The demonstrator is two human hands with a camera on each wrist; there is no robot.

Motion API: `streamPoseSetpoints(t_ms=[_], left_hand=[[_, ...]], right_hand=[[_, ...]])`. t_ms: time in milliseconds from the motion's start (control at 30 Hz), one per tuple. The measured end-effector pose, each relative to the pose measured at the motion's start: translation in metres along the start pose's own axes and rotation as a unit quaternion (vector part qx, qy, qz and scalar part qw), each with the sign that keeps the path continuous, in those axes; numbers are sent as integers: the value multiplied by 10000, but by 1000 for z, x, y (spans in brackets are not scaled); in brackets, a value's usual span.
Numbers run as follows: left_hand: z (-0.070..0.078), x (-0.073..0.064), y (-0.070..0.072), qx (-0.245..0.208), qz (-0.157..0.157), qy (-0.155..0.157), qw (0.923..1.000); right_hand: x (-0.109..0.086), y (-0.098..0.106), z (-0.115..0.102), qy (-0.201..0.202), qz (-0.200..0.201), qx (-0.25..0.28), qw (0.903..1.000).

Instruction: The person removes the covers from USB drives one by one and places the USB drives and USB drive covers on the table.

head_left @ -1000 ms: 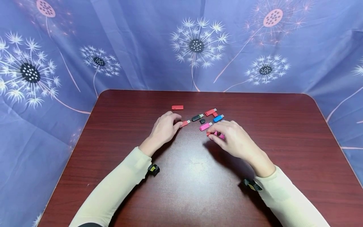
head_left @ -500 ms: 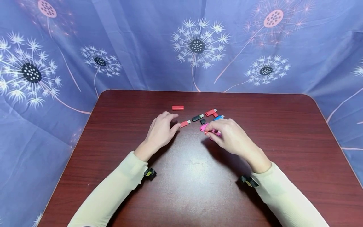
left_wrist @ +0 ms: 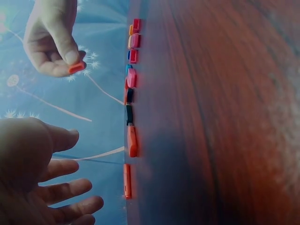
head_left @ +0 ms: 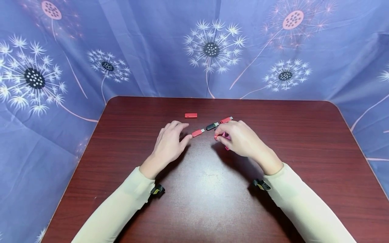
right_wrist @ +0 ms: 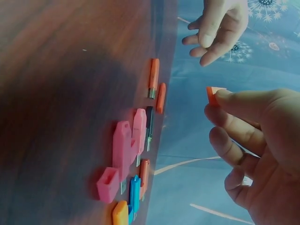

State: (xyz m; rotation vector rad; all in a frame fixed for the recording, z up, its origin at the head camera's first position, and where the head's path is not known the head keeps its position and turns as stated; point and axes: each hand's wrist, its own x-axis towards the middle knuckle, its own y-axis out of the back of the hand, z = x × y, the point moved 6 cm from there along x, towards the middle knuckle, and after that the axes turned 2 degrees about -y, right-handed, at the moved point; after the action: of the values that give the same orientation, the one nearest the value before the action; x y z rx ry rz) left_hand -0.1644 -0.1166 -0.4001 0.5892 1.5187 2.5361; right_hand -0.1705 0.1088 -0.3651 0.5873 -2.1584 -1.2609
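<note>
My right hand [head_left: 243,138] is above the table and pinches a small red cap [right_wrist: 213,95] between thumb and fingertip. The open left hand [head_left: 168,143] holds nothing, its fingers spread and its thumb close to a red USB stick [head_left: 197,133] with a bare metal plug. Just right of that stick lies a black USB stick [head_left: 211,126]. In the right wrist view, two pink USB sticks [right_wrist: 123,150] lie beside a pink cap [right_wrist: 108,184], a blue USB stick [right_wrist: 134,190] and a yellow-orange piece [right_wrist: 120,213]. The right hand hides most of these in the head view.
A red piece [head_left: 190,115] with no plug showing lies farther back, left of centre. Another red USB stick [head_left: 226,120] lies behind the right hand. The dark red wooden table [head_left: 136,118] meets a blue flowered curtain [head_left: 158,50] along its back edge.
The right hand has moved left and slightly away from me with the red cap, now covering the blue and pink sticks. The left hand has drawn back slightly from the red USB stick.
</note>
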Motion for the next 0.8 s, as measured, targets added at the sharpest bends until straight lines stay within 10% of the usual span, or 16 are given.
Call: streamPoseSetpoints(t_ms=[800], left_hand=[[5,-10,15,85,325,-142,9993]], right_hand=[[37,-38,16,-354,-779,144,9962]])
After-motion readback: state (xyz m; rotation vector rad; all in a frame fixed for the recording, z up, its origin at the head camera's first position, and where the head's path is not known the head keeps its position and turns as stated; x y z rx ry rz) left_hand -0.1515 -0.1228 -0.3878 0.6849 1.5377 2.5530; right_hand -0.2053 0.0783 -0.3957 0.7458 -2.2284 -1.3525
